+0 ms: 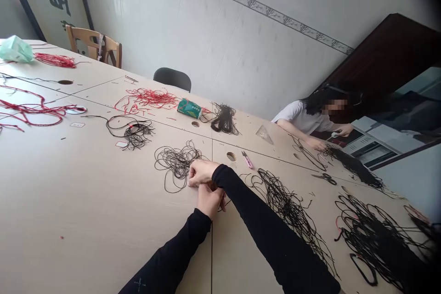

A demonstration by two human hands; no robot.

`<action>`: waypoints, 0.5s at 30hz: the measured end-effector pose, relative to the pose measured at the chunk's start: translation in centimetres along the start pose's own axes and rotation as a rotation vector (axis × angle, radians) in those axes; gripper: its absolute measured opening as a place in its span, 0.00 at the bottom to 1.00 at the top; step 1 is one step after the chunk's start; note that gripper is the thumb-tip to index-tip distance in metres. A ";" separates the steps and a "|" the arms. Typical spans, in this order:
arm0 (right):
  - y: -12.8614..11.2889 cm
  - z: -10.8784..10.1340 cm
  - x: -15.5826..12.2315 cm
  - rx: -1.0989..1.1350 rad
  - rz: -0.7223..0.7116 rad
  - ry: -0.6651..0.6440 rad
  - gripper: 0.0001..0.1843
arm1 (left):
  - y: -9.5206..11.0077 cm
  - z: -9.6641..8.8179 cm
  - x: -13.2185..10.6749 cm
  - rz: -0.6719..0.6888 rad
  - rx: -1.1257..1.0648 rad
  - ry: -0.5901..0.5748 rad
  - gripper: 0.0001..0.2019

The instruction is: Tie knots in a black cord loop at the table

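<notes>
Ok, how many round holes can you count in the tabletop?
5 holes: one at the far left, one just below the green pouch, one beside the pink utility knife, and two toward the right end. The black cord piles may hide more.

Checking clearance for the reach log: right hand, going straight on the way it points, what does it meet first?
The tangle of black cord just ahead of the right hand. Its nearest loops seem almost at the fingers, but depth is unclear from this view.

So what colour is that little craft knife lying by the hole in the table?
The craft knife is pink, and it shows best in the head view.
</notes>
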State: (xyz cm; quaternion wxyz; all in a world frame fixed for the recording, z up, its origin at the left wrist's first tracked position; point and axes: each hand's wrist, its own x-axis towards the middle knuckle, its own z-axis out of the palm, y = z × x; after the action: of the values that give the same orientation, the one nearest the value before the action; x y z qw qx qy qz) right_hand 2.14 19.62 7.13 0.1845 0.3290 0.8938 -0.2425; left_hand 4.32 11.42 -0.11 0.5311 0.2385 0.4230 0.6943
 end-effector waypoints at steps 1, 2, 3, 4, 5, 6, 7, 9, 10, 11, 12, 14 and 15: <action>0.0 0.1 0.4 0.001 0.009 0.038 0.05 | 0.0 0.0 0.0 -0.010 -0.010 0.002 0.15; 0.0 0.1 0.9 0.005 0.019 0.093 0.04 | 0.0 0.0 0.1 -0.020 -0.022 0.003 0.15; 0.1 0.0 1.4 0.008 0.031 0.158 0.06 | 0.0 0.1 0.1 -0.029 -0.036 0.007 0.16; 0.2 -0.3 1.8 0.009 0.045 0.229 0.09 | 0.0 0.1 0.1 -0.033 -0.055 0.014 0.18; 0.4 -0.6 2.1 0.007 0.062 0.299 0.11 | 0.1 0.1 0.1 -0.036 -0.075 0.022 0.19; 0.7 -1.0 2.2 0.005 0.078 0.361 0.14 | 0.1 0.1 0.1 -0.038 -0.092 0.028 0.21; 0.9 -1.3 2.2 0.003 0.091 0.405 0.15 | 0.2 0.0 0.1 -0.038 -0.104 0.030 0.22; 1.4 -1.7 1.7 0.001 0.094 0.419 0.14 | 0.3 0.0 0.0 -0.037 -0.112 0.029 0.22; 1.5 -1.7 1.4 0.001 0.086 0.387 0.12 | 0.3 0.0 0.0 -0.038 -0.107 0.026 0.22; 1.5 -1.6 1.1 0.003 0.071 0.335 0.11 | 0.3 0.0 0.0 -0.044 -0.097 0.025 0.21; 1.4 -1.4 0.8 0.004 0.049 0.270 0.11 | 0.4 0.0 -0.1 -0.051 -0.086 0.021 0.20; 0.9 -0.7 0.6 -0.010 -0.004 0.137 0.15 | 0.5 0.0 -0.1 -0.052 -0.069 0.007 0.17; 0.5 -0.3 0.7 -0.019 -0.021 0.089 0.16 | 0.5 0.0 -0.1 -0.046 -0.065 -0.003 0.15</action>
State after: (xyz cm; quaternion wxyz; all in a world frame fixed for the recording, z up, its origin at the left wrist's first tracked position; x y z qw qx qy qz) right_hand 1.97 20.50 6.92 0.1450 0.3283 0.9069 -0.2209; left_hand 4.12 11.29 0.32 0.5548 0.2125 0.4050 0.6950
